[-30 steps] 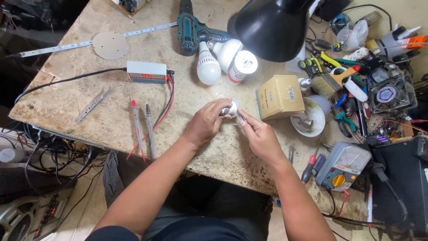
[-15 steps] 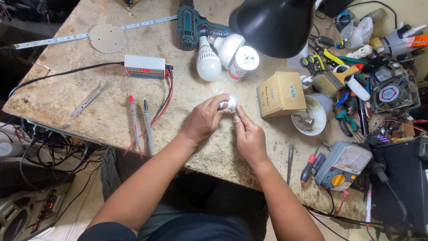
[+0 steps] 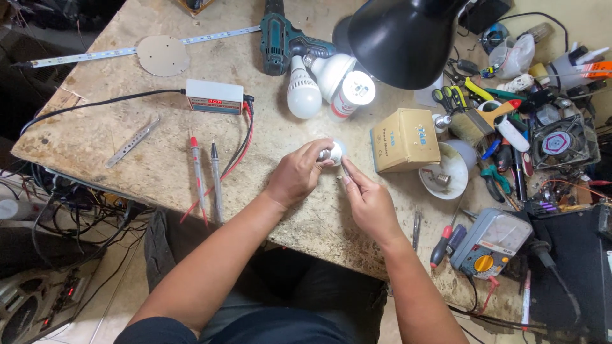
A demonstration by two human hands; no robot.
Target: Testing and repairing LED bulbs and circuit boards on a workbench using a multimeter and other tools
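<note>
Bulb [image 3: 334, 151], small and white, is gripped at frame centre by the curled fingers of the left hand [image 3: 296, 178]; the right hand [image 3: 370, 202], shifted closer than a second ago, is pinched at its base beside the cardboard box [image 3: 404, 139]

Your left hand [image 3: 299, 175] wraps most of the small white bulb with a metal screw base [image 3: 333, 151], so you can't see its body. Whatever thin tool your right hand [image 3: 370, 204] pinches is too small to tell. The black dome-shaped lamp shade [image 3: 405, 38] hides the bench behind it and runs off the top edge. The black box at lower right [image 3: 574, 267] is cut off too.
</note>
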